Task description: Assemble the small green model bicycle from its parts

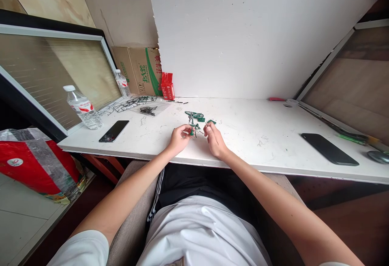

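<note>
My left hand (180, 138) pinches a small green plastic piece (191, 131) between thumb and fingertips, just above the white table. To its right my right hand (215, 139) is closed, with thumb and forefinger pressed together; whatever is in them is too small to make out. Just beyond the hands lies a small green model bicycle (194, 114), partly assembled, its wheel lying flat. Loose green parts, one of them a flat block (201, 120), are scattered between it and my fingers. Another green part (212, 121) shows behind my right fingertips.
At the left are a black phone (114, 131), a water bottle (83, 108), a plastic bag of dark parts (148, 110) and cut frames (127, 104). A red box (167, 86) stands by a carton (139, 69). Another phone (330, 149) and a mouse (378, 156) lie right.
</note>
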### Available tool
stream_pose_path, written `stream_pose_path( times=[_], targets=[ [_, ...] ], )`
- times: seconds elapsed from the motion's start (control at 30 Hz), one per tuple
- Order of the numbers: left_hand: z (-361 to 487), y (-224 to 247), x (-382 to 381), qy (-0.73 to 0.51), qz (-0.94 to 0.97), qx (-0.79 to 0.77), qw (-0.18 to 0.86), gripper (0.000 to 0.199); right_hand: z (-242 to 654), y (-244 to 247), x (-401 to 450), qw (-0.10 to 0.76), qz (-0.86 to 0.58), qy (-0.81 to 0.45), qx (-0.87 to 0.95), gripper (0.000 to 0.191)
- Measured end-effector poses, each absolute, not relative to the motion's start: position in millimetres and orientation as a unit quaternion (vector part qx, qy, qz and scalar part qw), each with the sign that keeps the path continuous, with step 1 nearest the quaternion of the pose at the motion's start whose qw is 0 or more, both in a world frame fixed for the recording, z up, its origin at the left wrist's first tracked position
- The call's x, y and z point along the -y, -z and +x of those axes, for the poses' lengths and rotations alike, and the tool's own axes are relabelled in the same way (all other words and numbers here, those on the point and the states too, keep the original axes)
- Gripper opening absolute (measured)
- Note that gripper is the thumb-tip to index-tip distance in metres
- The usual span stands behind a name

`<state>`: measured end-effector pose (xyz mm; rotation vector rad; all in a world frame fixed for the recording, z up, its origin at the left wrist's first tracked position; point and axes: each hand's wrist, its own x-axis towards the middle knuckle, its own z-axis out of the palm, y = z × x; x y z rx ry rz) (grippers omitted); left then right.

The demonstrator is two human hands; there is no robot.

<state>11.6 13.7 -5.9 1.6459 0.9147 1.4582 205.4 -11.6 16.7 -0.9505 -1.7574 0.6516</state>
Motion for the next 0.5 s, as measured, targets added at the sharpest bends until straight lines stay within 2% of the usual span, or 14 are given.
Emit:
stream_pose_path(
  times=[0.07,0.27,0.5],
  targets=[
    [11,6,-14,-0.572,0.639,-0.358,0.369,0.015,206,-17,9,0.510,-0.406,-0.263,0.712,0.047],
    [9,7,-17,-0.598,0.609,-0.372,0.365,0.015,204,-16,2,0.522,-0.394,-0.216,0.725,0.048],
    [9,10,-20,-0.617,0.581,-0.375,0.375,0.016,205,-8,-3,0.527,-0.368,-0.189,0.742,0.040]
  ],
)
